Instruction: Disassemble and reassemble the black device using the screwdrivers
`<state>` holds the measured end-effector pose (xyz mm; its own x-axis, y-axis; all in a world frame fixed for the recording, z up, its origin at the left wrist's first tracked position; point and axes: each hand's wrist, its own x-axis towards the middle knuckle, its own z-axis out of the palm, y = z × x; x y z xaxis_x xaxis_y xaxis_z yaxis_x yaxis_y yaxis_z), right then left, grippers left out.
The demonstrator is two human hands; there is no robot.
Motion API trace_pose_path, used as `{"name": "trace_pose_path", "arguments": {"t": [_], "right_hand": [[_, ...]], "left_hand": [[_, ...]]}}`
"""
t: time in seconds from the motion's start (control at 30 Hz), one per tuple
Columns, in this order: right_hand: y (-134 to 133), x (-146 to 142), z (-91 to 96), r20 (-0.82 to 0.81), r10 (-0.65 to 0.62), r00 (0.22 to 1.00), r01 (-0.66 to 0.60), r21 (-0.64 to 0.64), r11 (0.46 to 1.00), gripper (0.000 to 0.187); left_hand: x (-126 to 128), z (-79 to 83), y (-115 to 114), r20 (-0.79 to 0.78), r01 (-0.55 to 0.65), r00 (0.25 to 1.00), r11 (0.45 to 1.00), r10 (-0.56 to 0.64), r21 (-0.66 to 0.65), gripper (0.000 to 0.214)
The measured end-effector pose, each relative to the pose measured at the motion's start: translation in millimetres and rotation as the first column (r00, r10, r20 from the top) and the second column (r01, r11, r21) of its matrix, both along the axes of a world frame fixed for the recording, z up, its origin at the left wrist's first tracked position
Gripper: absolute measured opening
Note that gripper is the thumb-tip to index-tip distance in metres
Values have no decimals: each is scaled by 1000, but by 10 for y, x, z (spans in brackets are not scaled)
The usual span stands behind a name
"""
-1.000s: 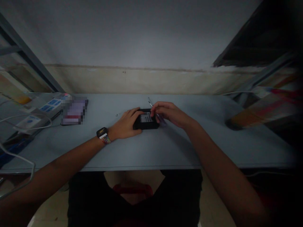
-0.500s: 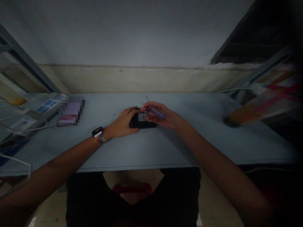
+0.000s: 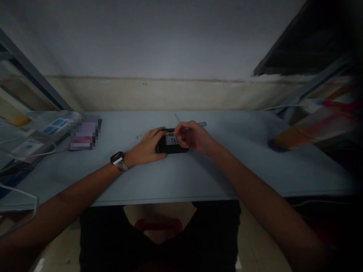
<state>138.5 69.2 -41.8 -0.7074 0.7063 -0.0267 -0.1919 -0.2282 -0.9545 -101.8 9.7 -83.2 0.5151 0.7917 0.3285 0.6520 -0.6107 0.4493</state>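
A small black device (image 3: 162,145) with rounded corners and a printed label (image 3: 171,139) lies flat on the desk. My left hand (image 3: 147,148) grips its left end, fingers along the far edge and thumb at the near edge. Above the right end, my right hand (image 3: 195,138) is closed around a slim tool with a purple handle (image 3: 202,124), which looks like a screwdriver. The handle's end sticks out behind the knuckles, and a thin shaft points left over the label. Its tip is too small to make out.
A thin metal rod (image 3: 177,118) lies just beyond the device, with tiny dark bits (image 3: 137,136) to its left. Further left are a phone (image 3: 85,132), boxes (image 3: 58,125) and white cables. An orange drink cup (image 3: 286,139) stands at the right.
My right hand has turned the purple-handled tool from slanting toward me to lying lower, its handle end now pointing away to the right. My left hand and the device stay put.
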Motion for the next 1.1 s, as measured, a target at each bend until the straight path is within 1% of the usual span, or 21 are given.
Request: {"name": "trace_pose_path", "arguments": {"t": [0.07,0.13,0.2,0.3,0.4,0.5,0.63,0.7,0.73,0.9,1.1], "right_hand": [[-14,16,4,40,40,998,-42,70,997,25],[-42,34,17,76,64,995,-76,154,985,18],[-78,53,42,127,97,987,-125,243,962,12],[-136,71,95,215,122,969,-196,365,910,8],[-185,71,127,265,105,959,-214,426,879,6],[-217,64,121,287,70,955,-205,475,856,4],[-247,58,116,298,57,953,-221,552,804,3],[-266,53,130,314,43,949,-226,575,787,4],[-277,50,140,329,30,944,-225,574,787,4],[-333,36,173,411,-39,911,-197,516,834,9],[-385,16,173,434,-109,894,-181,574,799,18]], "left_hand": [[-3,-4,3,-6,3,1000,1000,-3,-2,77],[-4,-1,1,-14,6,1000,1000,-6,1,77],[0,6,-4,-19,8,1000,1000,-8,11,76],[7,12,-8,-14,6,1000,1000,-6,17,76],[10,2,-2,-11,-10,1000,1000,11,22,78],[7,-6,1,-14,-14,1000,999,15,37,78],[10,14,-6,-40,-20,999,998,22,55,80],[12,24,-7,-49,-27,998,998,30,60,80],[12,27,-7,-49,-29,998,998,32,63,80],[9,26,-7,-44,-40,998,996,43,75,80],[2,47,-22,-39,-31,999,998,34,62,78]]}}
